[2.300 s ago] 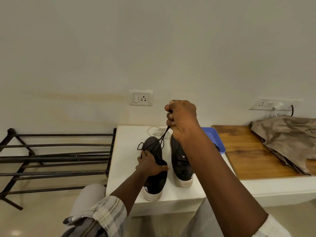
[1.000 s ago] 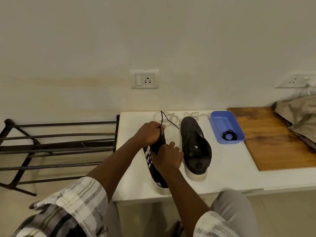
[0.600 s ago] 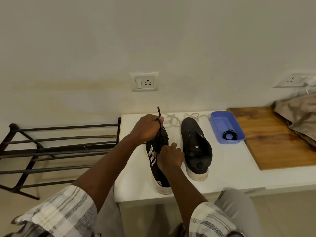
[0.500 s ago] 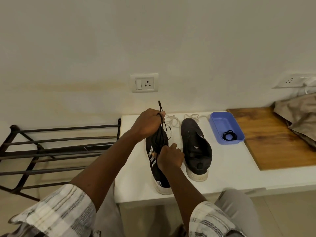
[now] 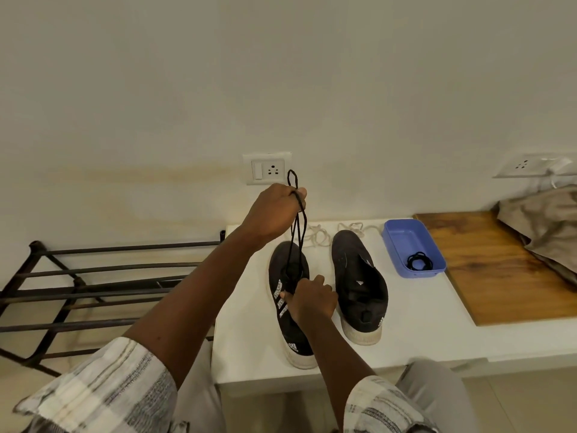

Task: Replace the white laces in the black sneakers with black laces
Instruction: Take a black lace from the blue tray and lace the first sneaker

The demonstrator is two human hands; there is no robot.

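1. Working on the striped sneaker (image 5: 298, 339), flat on the white table (image 5: 249, 323), toe toward the wall and heel toward the body, long axis running straight away from the person.
2. Pinching two strands of the black lace (image 5: 300, 204) in the left hand (image 5: 274, 214), raised above and beyond the toe, with a small loop poking up past the fingers.
3. Clamping the midfoot with the right hand (image 5: 312, 300), fingers curled over the eyelet area; impossible to tell whether any lace is also caught under them.
4. Running taut from the eyelets up to the raised hand, so probably pulling up and away along the shoe's length. Right hand nearer the eyelets and better placed to feed the next hole; left hand farther off, taking up slack.
5. Just beside, on the right: second sneaker (image 5: 359, 282), parallel, apparently unlaced. Beyond both toes, by the wall: loose white laces (image 5: 317, 239). Further right: blue tray (image 5: 402, 235) holding a coiled black lace (image 5: 420, 263), within the right hand's reach.
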